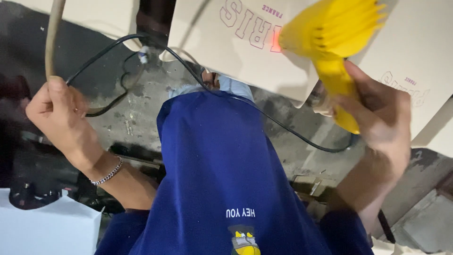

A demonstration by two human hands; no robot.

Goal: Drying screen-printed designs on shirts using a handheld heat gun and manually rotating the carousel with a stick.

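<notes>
Right hand [382, 113] is clamped on the yellow heat gun [337, 42], seemingly light and rigid, best gripped by its handle. Left hand [54, 111] is closed on a tan hose [51, 33], likely flexible.

I see a yellow heat gun [335, 47] gripped by its handle in my right hand [377, 113], its ribbed body blurred, nozzle against a cream printed panel [236, 52] with a red glow at the contact; its black cord [283, 130] trails below; my left hand [59, 113] grips a beige hose [51, 38] rising upward.
</notes>
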